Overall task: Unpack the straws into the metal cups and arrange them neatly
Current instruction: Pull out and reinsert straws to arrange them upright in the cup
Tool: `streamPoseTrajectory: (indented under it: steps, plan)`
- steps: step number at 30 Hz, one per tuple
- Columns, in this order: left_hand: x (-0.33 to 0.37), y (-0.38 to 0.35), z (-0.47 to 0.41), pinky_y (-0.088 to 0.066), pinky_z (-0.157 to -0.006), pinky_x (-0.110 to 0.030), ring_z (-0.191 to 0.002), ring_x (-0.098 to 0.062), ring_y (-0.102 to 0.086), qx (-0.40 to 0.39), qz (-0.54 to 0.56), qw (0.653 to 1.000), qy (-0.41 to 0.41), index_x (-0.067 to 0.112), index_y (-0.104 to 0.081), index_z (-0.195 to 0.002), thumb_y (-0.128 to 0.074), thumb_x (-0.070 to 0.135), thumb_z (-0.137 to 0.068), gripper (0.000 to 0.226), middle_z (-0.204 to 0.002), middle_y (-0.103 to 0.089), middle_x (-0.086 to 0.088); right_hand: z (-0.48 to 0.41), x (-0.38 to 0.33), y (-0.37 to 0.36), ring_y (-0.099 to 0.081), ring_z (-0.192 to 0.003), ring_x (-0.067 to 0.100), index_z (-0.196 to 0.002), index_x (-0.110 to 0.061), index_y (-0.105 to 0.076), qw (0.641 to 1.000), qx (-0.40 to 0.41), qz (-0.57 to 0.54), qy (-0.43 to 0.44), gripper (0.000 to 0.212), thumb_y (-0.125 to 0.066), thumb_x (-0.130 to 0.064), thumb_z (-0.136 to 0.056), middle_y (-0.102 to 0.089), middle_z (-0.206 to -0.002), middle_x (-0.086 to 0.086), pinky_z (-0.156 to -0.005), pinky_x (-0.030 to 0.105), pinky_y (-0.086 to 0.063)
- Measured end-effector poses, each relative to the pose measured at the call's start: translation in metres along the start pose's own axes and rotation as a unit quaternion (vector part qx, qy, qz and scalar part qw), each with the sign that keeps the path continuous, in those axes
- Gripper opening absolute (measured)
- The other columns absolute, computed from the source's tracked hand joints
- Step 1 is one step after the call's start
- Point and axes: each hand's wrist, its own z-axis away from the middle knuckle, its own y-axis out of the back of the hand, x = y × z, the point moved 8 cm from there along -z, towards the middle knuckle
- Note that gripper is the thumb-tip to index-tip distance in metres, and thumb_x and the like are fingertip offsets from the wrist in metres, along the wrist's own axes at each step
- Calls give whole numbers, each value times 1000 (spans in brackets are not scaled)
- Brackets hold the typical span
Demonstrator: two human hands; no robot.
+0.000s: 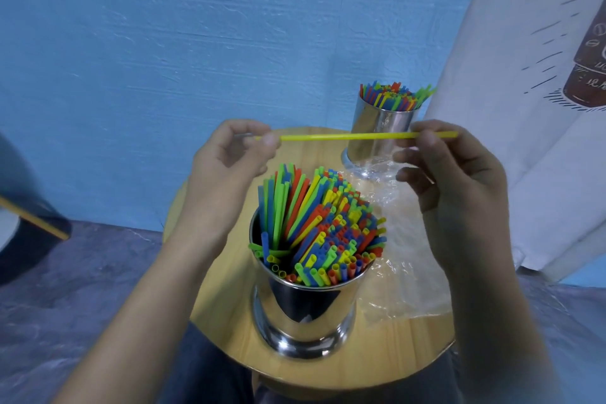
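Yellow straw [347, 136] held level above the bench [328, 367], long axis running left to right across the person's front. Left hand [226, 167] pinched one end between thumb and forefinger. Right hand [449, 174] pinched close to the other end, a short tip poking out past the fingers. Both hands were clamped on this one straw, with the spare fingers loosely curled.

Near cup [305, 315] stood by the near edge of the bench, below the straw and between the two forearms. Its bundle of straws [328, 226] was packed and leaning, thick on the right, with a dark gap just inside the left rim. Far cup [377, 121] stood at the far right edge, right behind the straw's right half, also filled with coloured straws [393, 97].

Clear plastic wrapper [406, 285] lay crumpled along the right side of the bench, reaching from one cup to the other. No straws could be seen in it.

Key relation: the straw lay flat while both cup mouths faced up, so it had to be tipped on end before it could go in. The right hand was the nearer to the far cup. The left hand hung nearer the gap in the near cup, which looked the easier opening. My guess was that one hand would let go and the other would swing the straw upright.
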Motion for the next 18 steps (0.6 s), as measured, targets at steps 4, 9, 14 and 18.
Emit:
streamPoseTrajectory:
  steps: [4, 9, 14, 18]
  plan:
    - [-13, -23, 12, -60, -90, -28, -113, -8, -69, -210, -104, 970, 61, 44, -61, -127, -74, 45, -85, 44, -120, -70, 15, -2, -12, 6, -76, -84, 25, -94, -17, -55, 998, 40, 31, 26, 19, -45, -17, -110, -78, -92, 7, -65, 29, -57]
    - [-23, -36, 24, -61, -91, -38, -101, -16, -76, -295, -124, 939, 126, 22, -63, -127, -60, 17, -102, 26, -114, -77, 4, -1, -17, -11, -75, -77, 27, -99, -9, -49, 985, -22, 160, 62, 15, -41, -11, -111, -76, -86, 7, -61, 31, -58]
    - [-25, -33, 26, -59, -93, -41, -97, -16, -77, -266, -125, 947, 128, 13, -72, -112, -54, 19, -105, 20, -105, -79, 3, 3, 4, -40, -71, -82, 15, -101, -14, -56, 932, -164, 315, 67, 13, -48, -22, -107, -71, -87, -3, -71, 35, -59]
    - [-24, -34, 28, -59, -94, -44, -97, -16, -76, -267, -142, 946, 114, 12, -70, -112, -54, 19, -106, 19, -105, -79, 2, 3, 17, -42, -63, -84, 4, -106, -34, -64, 915, -146, 372, 53, 13, -70, -32, -95, -62, -83, -19, -73, 28, -53]
